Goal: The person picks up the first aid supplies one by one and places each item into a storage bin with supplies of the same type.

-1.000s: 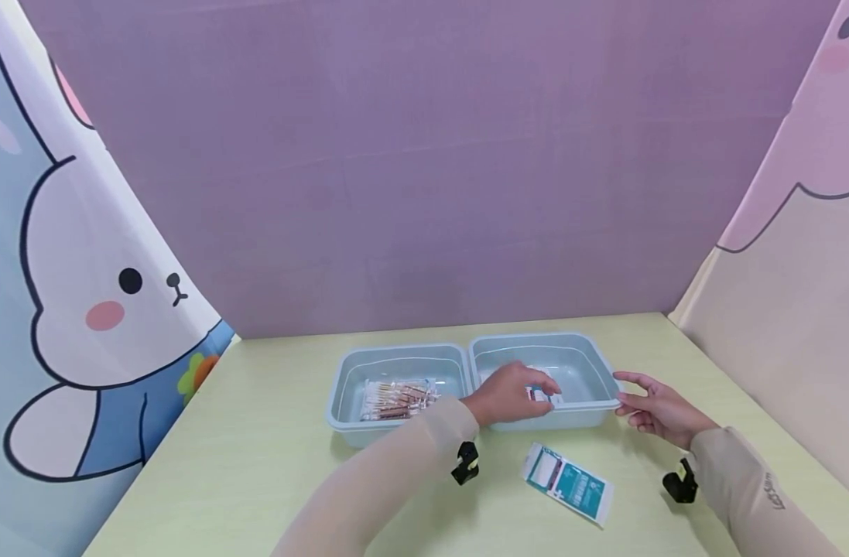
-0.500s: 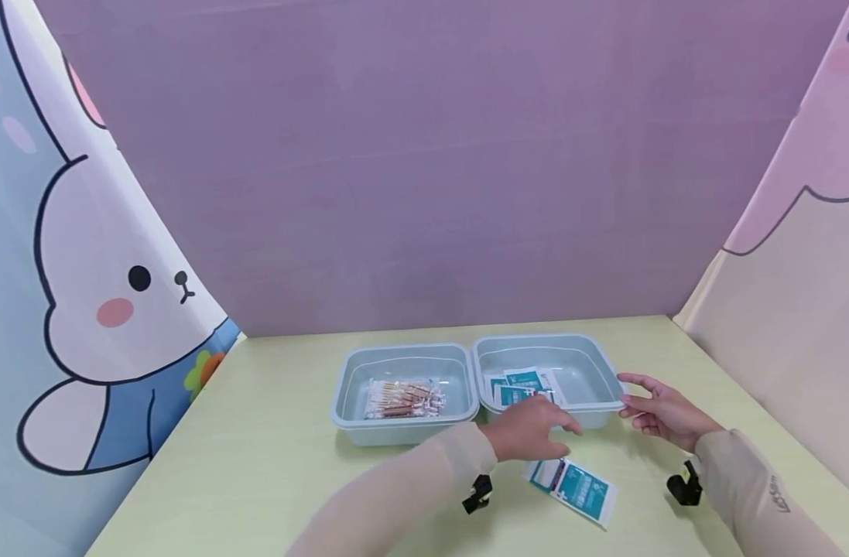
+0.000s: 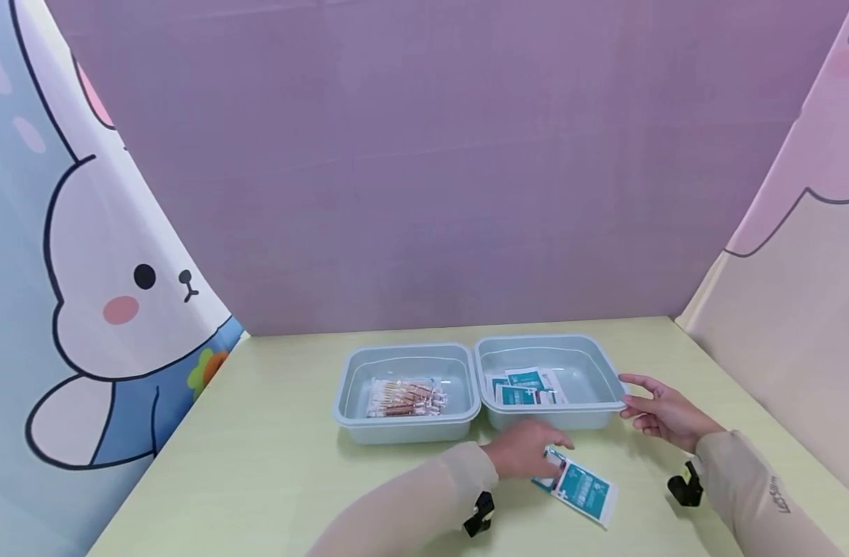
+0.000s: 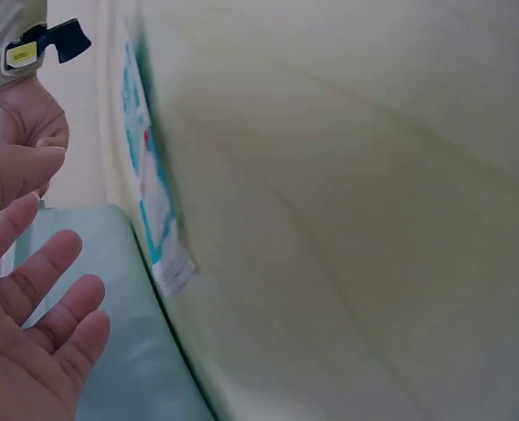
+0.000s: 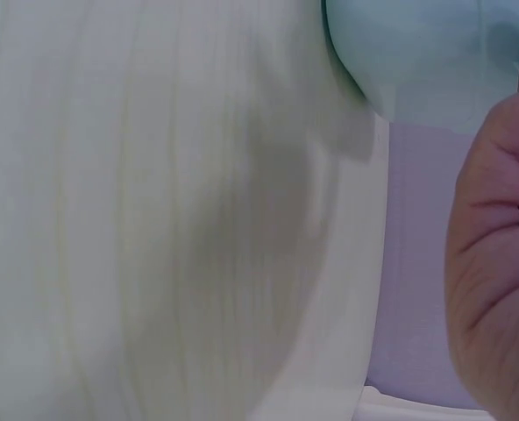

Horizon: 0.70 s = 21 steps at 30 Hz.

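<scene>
My left hand (image 3: 526, 449) is at the near end of a flat teal-and-white packet (image 3: 586, 493) lying on the table. In the left wrist view its fingers (image 4: 53, 263) are spread apart, and the packet (image 4: 154, 189) lies beyond them. Whether any fingertip touches the packet is hard to tell. With thumb and index finger, my right hand (image 3: 675, 418) holds the front right corner of the right-hand pale blue plastic bin (image 3: 552, 421). Several similar teal-and-white packets (image 3: 525, 394) lie inside that bin, toward its left side.
Beside it on the left stands a second pale blue bin (image 3: 410, 433), containing several clear-wrapped swabs (image 3: 405, 398) with brown ends. Both sit on a pale yellow table (image 3: 271, 433). A purple cloth (image 3: 424, 170) hangs behind, with printed cartoon panels at both sides.
My left hand has moved out of the right bin, down and toward me, to the packet on the table. It uncovered the packets in the bin. My right hand has stayed at the bin's corner.
</scene>
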Motion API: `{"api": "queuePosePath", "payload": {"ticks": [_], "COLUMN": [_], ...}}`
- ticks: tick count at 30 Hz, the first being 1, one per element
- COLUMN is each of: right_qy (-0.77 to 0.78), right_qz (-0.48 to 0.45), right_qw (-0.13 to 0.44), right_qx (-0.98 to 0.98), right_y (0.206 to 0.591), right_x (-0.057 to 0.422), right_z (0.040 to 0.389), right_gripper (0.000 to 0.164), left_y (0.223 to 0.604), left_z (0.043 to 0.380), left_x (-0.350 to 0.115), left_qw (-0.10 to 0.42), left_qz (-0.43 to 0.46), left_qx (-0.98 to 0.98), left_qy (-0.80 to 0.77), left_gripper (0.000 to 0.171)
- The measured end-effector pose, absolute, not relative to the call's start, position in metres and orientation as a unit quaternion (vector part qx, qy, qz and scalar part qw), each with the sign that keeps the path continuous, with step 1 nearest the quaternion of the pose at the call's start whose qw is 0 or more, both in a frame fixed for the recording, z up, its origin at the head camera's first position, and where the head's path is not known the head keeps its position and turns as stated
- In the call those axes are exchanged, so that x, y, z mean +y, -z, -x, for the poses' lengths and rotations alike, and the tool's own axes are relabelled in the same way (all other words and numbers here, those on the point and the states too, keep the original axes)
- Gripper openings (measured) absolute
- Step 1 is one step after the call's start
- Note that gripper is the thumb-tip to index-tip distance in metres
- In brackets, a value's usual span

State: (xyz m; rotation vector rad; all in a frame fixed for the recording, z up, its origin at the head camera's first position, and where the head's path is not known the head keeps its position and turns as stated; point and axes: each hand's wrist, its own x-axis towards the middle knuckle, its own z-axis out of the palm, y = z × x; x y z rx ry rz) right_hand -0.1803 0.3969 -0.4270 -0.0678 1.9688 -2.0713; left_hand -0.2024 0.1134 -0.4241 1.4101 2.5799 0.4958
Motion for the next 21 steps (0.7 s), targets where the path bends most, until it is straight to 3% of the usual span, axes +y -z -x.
{"api": "queuePosePath", "payload": {"ticks": [21], "right_qy": [0.727], "right_qz": [0.045], "right_qw": [0.149], "right_qx": [0.669], "right_y": [0.426], "right_x": [0.396], "right_z": [0.178], "right_gripper": [0.027], "left_y": [0.446], "left_z": [0.209], "left_x": [0.114], "left_qw": [0.107], "left_qz": [-0.432], "left_qx": [0.889], "left_qy": [-0.111], "left_gripper": [0.054]}}
